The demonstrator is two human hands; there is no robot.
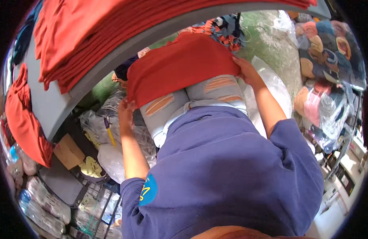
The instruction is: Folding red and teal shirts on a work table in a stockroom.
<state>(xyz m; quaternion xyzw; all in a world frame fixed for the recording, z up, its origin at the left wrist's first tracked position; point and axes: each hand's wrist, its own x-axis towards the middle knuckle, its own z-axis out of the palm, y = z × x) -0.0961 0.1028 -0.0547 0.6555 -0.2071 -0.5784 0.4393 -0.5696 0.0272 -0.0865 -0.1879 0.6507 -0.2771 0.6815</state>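
A red knit garment (181,65) lies spread across my lap, over light ripped jeans (169,115). At its left lower corner, my left hand (127,112) has its fingertips on the edge of the fabric. The right edge is pinched by my right hand (246,69), with the thumb on top and the other fingers partly hidden beneath. The far end of the garment reaches towards the underside of the table edge.
Before me, a grey table (49,107) bears a stack of folded red garments (91,38); another red garment (25,119) hangs at its left corner. Plastic bags (115,158) and a cardboard box (69,151) sit left. Fabric scraps (219,28) lie ahead. Bagged fabric rolls (330,50) fill a rack right.
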